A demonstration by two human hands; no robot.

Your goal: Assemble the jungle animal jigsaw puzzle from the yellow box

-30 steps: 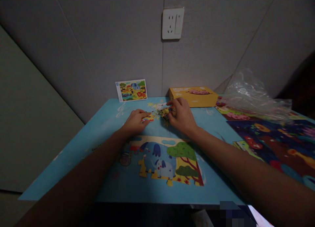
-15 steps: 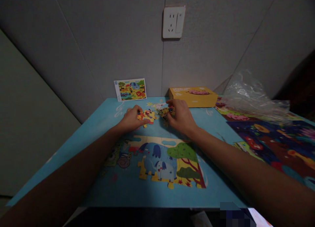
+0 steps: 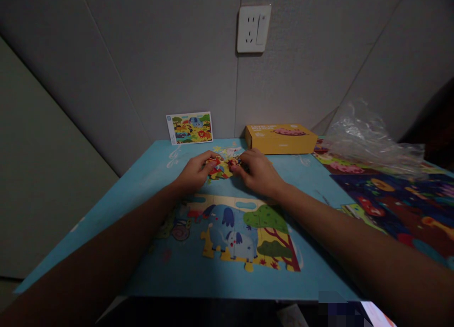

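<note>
Beyond the joined puzzle section, my left hand (image 3: 194,172) is closed on jigsaw pieces, thumb and forefinger pinching a red and yellow one. Opposite it, my right hand (image 3: 259,173) is curled in, its thumb and fingers gripping pieces with dark and red print. Between both hands lies a small heap of jigsaw pieces (image 3: 222,170), mostly yellow; some are hidden by the fingers. Closer to me is the partly assembled puzzle (image 3: 232,232), with two blue elephants and a green tree. Its upper left part is dim beside my left forearm.
A picture card (image 3: 190,128) leans against the wall at the back. Right of it stands a yellow box (image 3: 282,140). A crumpled clear plastic bag (image 3: 374,140) and a dark blue illustrated sheet (image 3: 400,208) lie on the right. A socket (image 3: 254,29) is on the wall.
My left hand no longer displays the orange and yellow pieces it held up; it now pinches at the heap. The right hand has lowered slightly, and the two hands' fingertips are closer together.
</note>
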